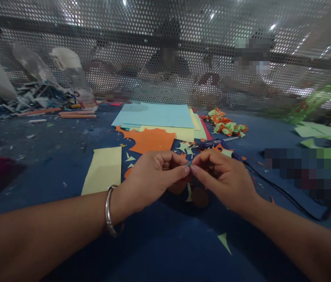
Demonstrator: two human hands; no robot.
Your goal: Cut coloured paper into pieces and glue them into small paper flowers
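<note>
My left hand (153, 172), with a silver bangle at the wrist, and my right hand (225, 174) meet at the fingertips above the table. Both pinch a tiny bluish piece (189, 163), mostly hidden by the fingers; its kind is too small to tell. Just beyond my left hand lies an orange paper sheet (153, 141) with scalloped cut edges. A pale yellow paper piece (103, 168) is left of that hand. Beneath the hands are brown paper rounds (199, 197), partly covered. A glue gun (212, 144), as it appears, lies behind my right hand, its cord running right.
Stacked light blue paper (156, 115) and coloured sheets lie farther back. Crumpled orange and green paper (226, 125) sits right of them. A clear bottle (75, 78) and piled scraps (40, 96) stand back left. A perforated metal screen (124, 51) borders the table's far side; people show dimly behind.
</note>
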